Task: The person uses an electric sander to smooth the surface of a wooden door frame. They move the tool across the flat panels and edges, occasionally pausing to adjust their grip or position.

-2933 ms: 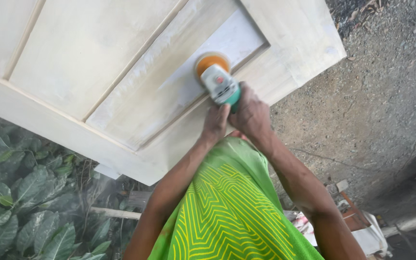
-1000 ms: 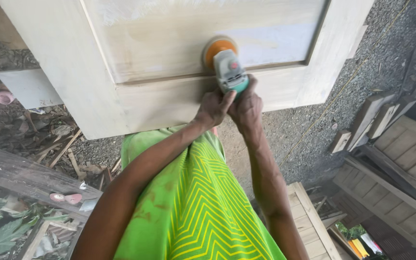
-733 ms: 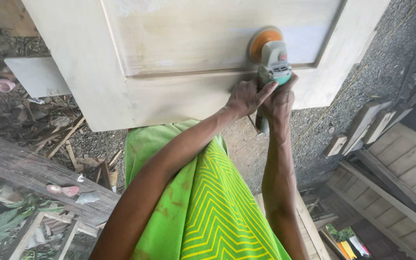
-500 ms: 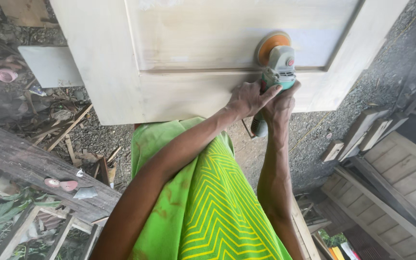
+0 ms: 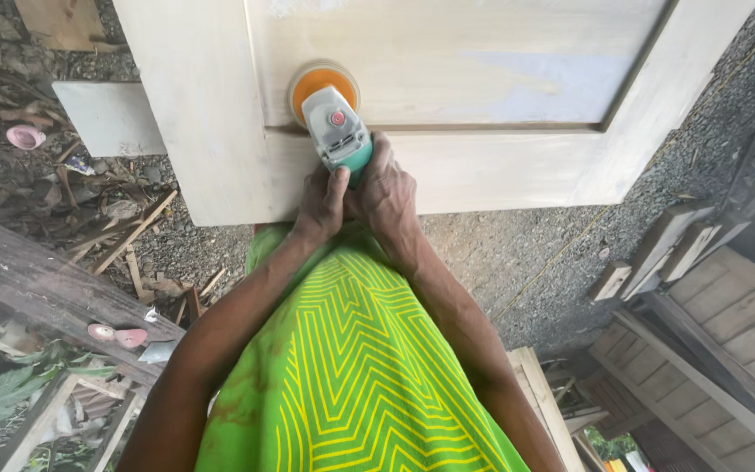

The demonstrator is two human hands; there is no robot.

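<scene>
Sanding of the pale, unfinished wooden panel door (image 5: 482, 166) is the step in hand. Both hands are closed together around the body of the grey-and-teal handheld power sander (image 5: 340, 135): the left hand (image 5: 323, 203) grips from the near left with its thumb up along the housing, and the right hand (image 5: 386, 197) wraps the near right side, the two touching. The round orange sanding disc (image 5: 321, 86) lies at the lower left corner of the recessed panel, against the moulded edge where panel meets rail.

By judgement, the next move calls for holding the disc flat and guiding it along the moulding without letting its edge dig into the groove.

Surface: the door lies flat, its panel chalky with a smoother, bluish patch toward the right. Surroundings: an outdoor work area with grey gravel ground (image 5: 535, 253), wood offcuts and leaf litter (image 5: 124, 245) at the left, a weathered plank (image 5: 54, 297), and stacked wooden panelled frames (image 5: 727, 341) at the right.
</scene>
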